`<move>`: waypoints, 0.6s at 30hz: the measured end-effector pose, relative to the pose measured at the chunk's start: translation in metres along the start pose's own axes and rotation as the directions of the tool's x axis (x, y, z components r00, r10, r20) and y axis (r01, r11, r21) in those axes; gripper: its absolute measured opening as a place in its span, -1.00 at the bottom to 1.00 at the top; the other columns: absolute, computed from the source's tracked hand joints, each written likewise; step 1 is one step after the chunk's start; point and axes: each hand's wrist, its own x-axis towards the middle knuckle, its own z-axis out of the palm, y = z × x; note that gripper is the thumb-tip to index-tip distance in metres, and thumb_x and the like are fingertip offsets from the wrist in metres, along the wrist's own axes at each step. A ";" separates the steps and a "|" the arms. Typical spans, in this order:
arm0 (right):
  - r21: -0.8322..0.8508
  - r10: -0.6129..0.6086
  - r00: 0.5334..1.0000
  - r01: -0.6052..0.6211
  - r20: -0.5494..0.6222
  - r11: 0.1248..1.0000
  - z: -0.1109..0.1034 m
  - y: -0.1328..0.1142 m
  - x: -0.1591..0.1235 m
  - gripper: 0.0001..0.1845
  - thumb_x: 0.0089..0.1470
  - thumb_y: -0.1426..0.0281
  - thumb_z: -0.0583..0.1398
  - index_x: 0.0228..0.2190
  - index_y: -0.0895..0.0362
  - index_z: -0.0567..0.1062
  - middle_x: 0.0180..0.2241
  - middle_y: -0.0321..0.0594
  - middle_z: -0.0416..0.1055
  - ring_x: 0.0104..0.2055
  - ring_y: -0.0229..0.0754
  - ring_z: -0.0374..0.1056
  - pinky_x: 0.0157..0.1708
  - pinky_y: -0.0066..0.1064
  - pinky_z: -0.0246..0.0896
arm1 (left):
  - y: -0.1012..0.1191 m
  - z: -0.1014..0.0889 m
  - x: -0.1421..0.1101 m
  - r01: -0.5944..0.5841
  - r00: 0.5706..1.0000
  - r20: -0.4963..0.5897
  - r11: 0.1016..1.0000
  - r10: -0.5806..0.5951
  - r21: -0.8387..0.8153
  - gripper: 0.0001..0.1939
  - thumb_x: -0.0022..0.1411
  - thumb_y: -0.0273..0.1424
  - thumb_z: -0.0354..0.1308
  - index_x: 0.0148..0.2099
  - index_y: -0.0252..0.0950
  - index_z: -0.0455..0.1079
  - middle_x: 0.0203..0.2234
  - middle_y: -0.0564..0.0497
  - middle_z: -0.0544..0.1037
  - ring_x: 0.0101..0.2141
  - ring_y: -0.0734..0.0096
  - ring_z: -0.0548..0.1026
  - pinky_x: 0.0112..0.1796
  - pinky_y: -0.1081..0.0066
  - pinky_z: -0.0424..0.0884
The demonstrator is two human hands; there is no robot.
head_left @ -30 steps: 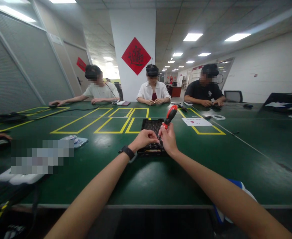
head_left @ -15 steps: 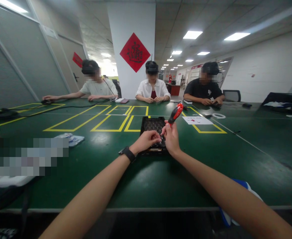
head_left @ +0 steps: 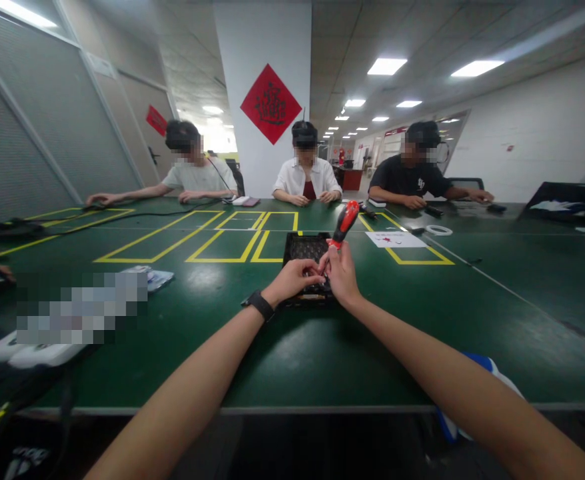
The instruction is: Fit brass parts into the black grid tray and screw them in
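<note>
My right hand (head_left: pixel 341 275) is closed round the lower end of a red and black screwdriver (head_left: pixel 345 223), whose handle points up and away from me. My left hand (head_left: pixel 295 279), with a black watch on its wrist, is pinched at the screwdriver's tip; what its fingers hold is too small to make out. Both hands hover over the near end of a black bit case (head_left: pixel 305 250) lying open on the green table (head_left: pixel 322 347).
Three people sit at the far side of the table with hands resting on it. Yellow tape rectangles (head_left: pixel 222 243) mark the middle. A white paper (head_left: pixel 395 239) and a white ring (head_left: pixel 438 231) lie to the right. Packets (head_left: pixel 152 277) and cables lie to the left.
The screwdriver handle swung slightly right and then back toward upright. My hands stayed together over the case. The person at the far right stretched an arm out to the right.
</note>
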 end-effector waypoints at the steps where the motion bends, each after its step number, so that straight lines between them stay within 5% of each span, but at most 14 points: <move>1: 0.012 0.001 1.000 -0.001 -0.002 1.000 0.000 0.000 0.000 -0.65 0.15 0.13 -0.03 -0.16 0.11 0.24 -0.63 -0.43 0.25 -0.65 -0.40 0.14 -0.61 -0.56 0.08 | 0.000 0.000 0.000 0.007 1.000 -0.013 1.000 -0.007 0.008 -0.71 -0.01 -0.21 0.21 -0.39 -0.38 0.41 -0.54 0.06 0.45 -0.50 0.53 0.34 -0.42 0.53 0.24; 11: 0.062 0.111 0.991 -0.116 0.080 0.991 -0.002 0.004 0.003 -0.61 0.13 0.09 -0.05 -0.15 0.10 0.23 -0.67 -0.45 0.25 -0.74 -0.41 0.04 -0.73 -0.58 -0.05 | 0.002 -0.003 0.000 -0.051 0.993 0.111 0.998 0.046 0.045 -0.69 0.16 -0.23 0.05 -0.33 -0.39 0.45 -0.48 0.05 0.50 -0.44 0.49 0.38 -0.34 0.52 0.25; 18: -0.006 0.027 0.998 -0.027 -0.060 1.000 -0.002 0.004 0.001 -0.65 0.14 0.12 -0.03 -0.19 0.10 0.26 -0.68 -0.45 0.19 -0.68 -0.39 0.08 -0.66 -0.57 0.01 | 0.003 -0.001 0.000 0.009 0.998 0.061 0.994 -0.016 0.110 -0.54 0.23 -0.12 -0.11 -0.44 -0.37 0.40 -0.58 0.07 0.42 -0.52 0.51 0.32 -0.43 0.51 0.20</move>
